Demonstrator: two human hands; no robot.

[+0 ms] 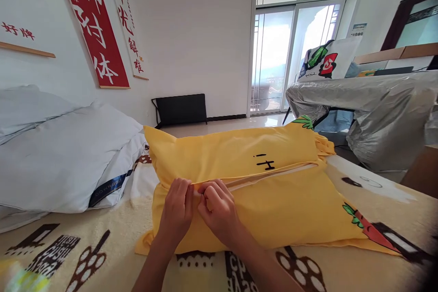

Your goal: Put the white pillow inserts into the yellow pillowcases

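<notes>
A yellow pillow (273, 200) in a printed yellow cover lies across the bed in front of me. Along its top side runs a zip opening (273, 174) that gapes towards the right and shows a pale strip. My left hand (178, 212) pinches the yellow fabric at the left end of that opening, fingers closed. Right beside it, touching it, my right hand (217, 207) is curled in a pinch on the zip edge. What sits between those fingertips is too small to make out.
Two white pillows (65, 159) are stacked at the left. A cream blanket (102, 246) with brown prints covers the bed. Furniture under a silver cover (376, 105) stands at the right. A black rack (181, 109) and glass doors (290, 54) lie beyond.
</notes>
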